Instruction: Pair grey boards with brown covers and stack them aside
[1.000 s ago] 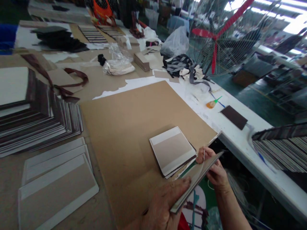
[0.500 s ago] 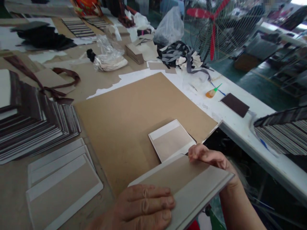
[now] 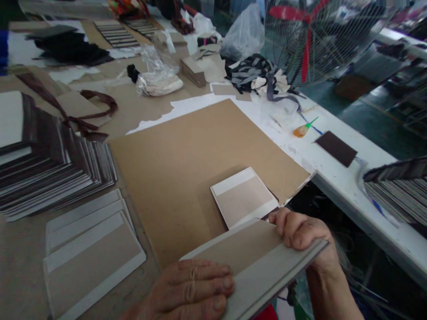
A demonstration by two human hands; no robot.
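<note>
A flat rectangular panel (image 3: 248, 245), beige in the middle with pale grey borders, lies tilted across both hands at the near edge of the table. My left hand (image 3: 193, 289) rests on its left part with the fingers stretched out flat; the thumb is hidden. At the far right edge, my right hand (image 3: 302, 231) curls its fingers over the panel and grips it. Just beyond is a smaller similar panel (image 3: 245, 195), lying on a large brown board (image 3: 187, 155). Several more pale-bordered panels (image 3: 96, 262) overlap to the left.
Tall stacks of dark-edged panels (image 3: 56, 164) stand at the left. A dark brown piece (image 3: 336, 148) and a small orange bottle with green tip (image 3: 302, 130) lie on the white table (image 3: 360, 186). Fabric scraps (image 3: 250, 73), plastic bags (image 3: 243, 33) and a red-bladed fan (image 3: 308, 38) are farther back.
My right hand has closed its fingers further over the panel's right edge. My left hand has shifted slightly left on the panel. The view has moved a little.
</note>
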